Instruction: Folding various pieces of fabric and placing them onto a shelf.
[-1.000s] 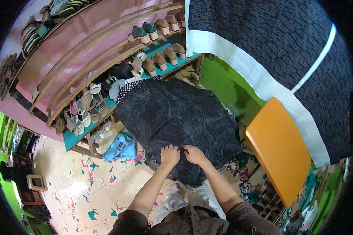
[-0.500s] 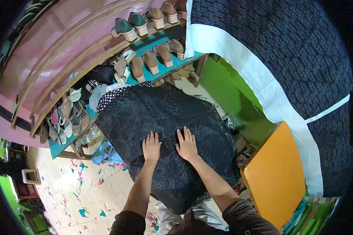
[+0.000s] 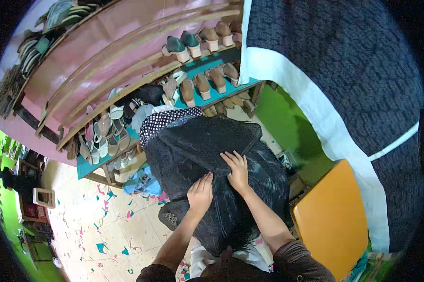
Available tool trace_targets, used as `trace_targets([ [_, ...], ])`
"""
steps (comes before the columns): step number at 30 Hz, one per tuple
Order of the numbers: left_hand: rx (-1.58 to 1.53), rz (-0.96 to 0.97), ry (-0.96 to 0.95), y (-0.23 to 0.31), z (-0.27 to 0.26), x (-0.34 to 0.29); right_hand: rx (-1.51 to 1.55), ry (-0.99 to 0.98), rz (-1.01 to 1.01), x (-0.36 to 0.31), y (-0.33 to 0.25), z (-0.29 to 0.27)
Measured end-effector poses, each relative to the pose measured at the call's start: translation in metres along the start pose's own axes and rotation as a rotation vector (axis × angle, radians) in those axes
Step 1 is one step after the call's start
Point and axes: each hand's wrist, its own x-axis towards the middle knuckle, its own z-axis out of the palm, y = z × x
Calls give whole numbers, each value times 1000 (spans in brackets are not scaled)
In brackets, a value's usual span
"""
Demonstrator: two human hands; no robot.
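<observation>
A large sheet of sheer black cloth [image 3: 188, 155] lies bunched over the surface before me, with a folded edge across its far part and pale creases on the right. My left hand [image 3: 200, 193] is on its middle, fingers together and bent down at a ridge of the cloth. To the right and slightly farther off, my right hand [image 3: 237, 173] rests on the same cloth with its fingers stretched out and a little apart. White-dotted dark fabric [image 3: 167, 121] shows from beneath the far left edge.
Beyond the cloth, a teal shelf [image 3: 223, 97] carries several brown and green heeled shoes, with sandals [image 3: 99, 141] further left. An orange board [image 3: 334, 218] stands at the right, below a dark patterned curtain [image 3: 334, 61] with a white border. Fabric scraps [image 3: 100, 247] litter the tiled floor.
My left hand has moved right, and its fingers have bent and drawn together. The cloth has become more creased and folded between my hands. The whole view has shifted slightly.
</observation>
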Motion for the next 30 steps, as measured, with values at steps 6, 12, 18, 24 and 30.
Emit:
trace_targets([
  [6, -149, 89, 179, 29, -53, 11, 258, 304, -64, -21, -42, -65],
  [12, -287, 292, 182, 73, -100, -43, 212, 521, 4, -116, -71, -106],
  [18, -450, 502, 165, 97, -153, -108, 168, 681, 99, -235, -138, -140],
  [24, -607, 664, 120, 144, -199, -173, 76, 856, 253, -359, -190, -161],
  [30, -682, 862, 56, 215, -226, -227, -195, 980, 306, -476, -225, -206],
])
